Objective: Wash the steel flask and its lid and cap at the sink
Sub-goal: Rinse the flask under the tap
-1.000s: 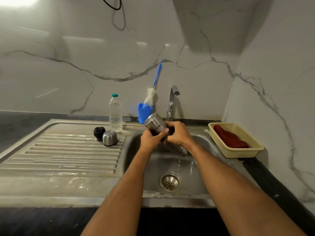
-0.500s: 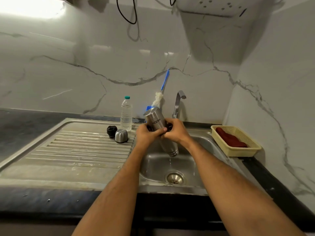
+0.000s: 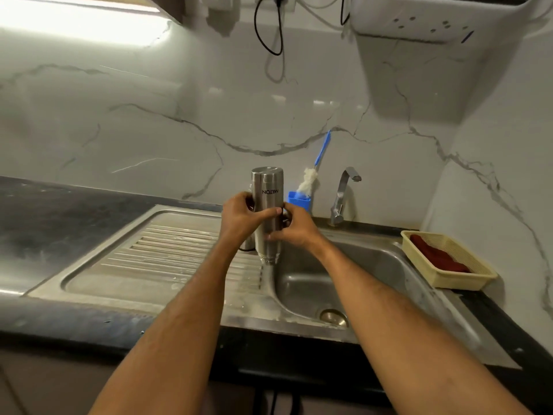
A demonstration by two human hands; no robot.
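Note:
The steel flask [image 3: 265,190] is upside down and upright, mouth pointing down over the left rim of the sink basin [image 3: 374,265]. My left hand [image 3: 239,220] wraps its left side, thumb across the front. My right hand [image 3: 291,227] grips its lower right side. Water seems to run from the mouth. The lid and cap are hidden behind my left hand and the flask; only a dark edge shows near my left wrist.
A blue cup [image 3: 299,199] holding a bottle brush [image 3: 311,178] stands behind the flask. The tap [image 3: 342,193] rises at the back of the sink. A yellow basket [image 3: 466,277] with a red cloth [image 3: 434,257] sits at the right. The ribbed drainboard [image 3: 149,253] lies left.
The flask has gone from tilted over the basin to straight upside down, raised and shifted left toward the drainboard edge. Both hands stayed on it. The camera view has tipped upward.

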